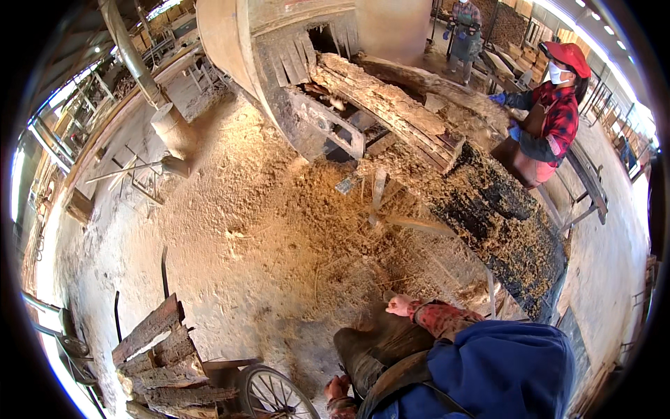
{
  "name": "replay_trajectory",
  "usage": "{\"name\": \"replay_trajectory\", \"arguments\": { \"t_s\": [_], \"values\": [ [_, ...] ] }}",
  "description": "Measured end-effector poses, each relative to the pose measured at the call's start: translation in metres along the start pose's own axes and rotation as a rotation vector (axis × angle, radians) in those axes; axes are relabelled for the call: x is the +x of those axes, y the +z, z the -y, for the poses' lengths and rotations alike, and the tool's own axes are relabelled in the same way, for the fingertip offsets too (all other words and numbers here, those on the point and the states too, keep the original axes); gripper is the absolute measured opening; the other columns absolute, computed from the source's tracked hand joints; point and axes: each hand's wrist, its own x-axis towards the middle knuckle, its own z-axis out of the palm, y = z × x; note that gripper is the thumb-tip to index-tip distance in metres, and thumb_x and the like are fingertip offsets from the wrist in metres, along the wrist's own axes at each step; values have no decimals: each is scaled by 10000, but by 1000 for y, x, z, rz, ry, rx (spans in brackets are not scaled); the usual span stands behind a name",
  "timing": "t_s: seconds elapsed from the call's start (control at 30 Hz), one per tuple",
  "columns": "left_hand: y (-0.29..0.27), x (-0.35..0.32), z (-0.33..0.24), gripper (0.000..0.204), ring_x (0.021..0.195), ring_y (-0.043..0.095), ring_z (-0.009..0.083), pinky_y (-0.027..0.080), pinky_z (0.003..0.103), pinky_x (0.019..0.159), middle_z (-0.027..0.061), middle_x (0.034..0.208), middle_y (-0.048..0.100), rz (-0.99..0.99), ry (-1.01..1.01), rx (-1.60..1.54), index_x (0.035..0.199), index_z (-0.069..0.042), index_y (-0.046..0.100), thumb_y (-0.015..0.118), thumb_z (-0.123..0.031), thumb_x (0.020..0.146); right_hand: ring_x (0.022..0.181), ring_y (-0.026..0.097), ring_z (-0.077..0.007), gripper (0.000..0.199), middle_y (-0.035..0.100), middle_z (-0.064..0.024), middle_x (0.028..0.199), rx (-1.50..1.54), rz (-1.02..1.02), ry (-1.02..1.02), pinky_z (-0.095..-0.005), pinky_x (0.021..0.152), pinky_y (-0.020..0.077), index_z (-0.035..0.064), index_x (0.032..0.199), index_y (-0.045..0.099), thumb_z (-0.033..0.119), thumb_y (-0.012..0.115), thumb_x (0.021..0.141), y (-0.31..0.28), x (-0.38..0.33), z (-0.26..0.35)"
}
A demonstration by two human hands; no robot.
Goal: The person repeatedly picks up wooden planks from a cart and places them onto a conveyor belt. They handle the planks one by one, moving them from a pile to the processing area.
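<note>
The right hand (400,304) and the left hand (338,387) are seen curled; whether anything is held cannot be told. Near left, slabs (167,363) are stacked beside a wheel (283,403), of which the hands are best kept clear. Far off, logs (391,98) are borne at a machine (237,42).

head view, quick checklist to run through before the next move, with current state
1. Right hand clear of the rough, brown, layered wooden slabs: ok, well apart.
2. Left hand clear of the round, grey-spoked wheel: ok, gap visible.
3. Flat black bed free of light-brown wood chips: not ok, strewn.
4. Co-worker's blue-gloved hand off the long brown far slab: cannot tell.
5. Both bare hands empty: cannot tell.
</note>
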Motion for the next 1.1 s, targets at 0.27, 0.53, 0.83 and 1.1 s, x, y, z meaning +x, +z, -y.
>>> {"name": "replay_trajectory", "arguments": {
  "t_s": [0.27,0.53,0.83,1.1],
  "values": [
    [61,24,12,115,686,616,373,526,455,584,214,770,604,16,7,38,807,58,526,580,-43,791,612,559,-240,340,596,-86,642,209,-105,87,-420,628,453,59,731,636,394,657,783,-46,-14,-65],
    [116,35,30,158,607,624,324,549,440,551,217,752,613,86,32,43,833,92,529,597,-46,796,586,533,-195,293,566,-59,628,364,-74,225,-386,582,446,100,749,634,384,629,820,-104,-10,-96],
    [111,21,63,171,617,636,313,540,396,523,189,754,629,165,-8,-248,831,62,547,614,-94,812,591,527,-207,319,540,-61,616,245,-48,76,-406,599,447,99,734,606,407,637,811,-125,21,-126],
    [104,-25,67,316,464,424,156,426,349,455,69,546,452,-178,164,-45,494,-55,340,571,-15,706,592,545,-202,302,561,-62,625,256,17,89,-382,588,451,89,734,605,379,661,794,-117,48,-120]
  ]
}}
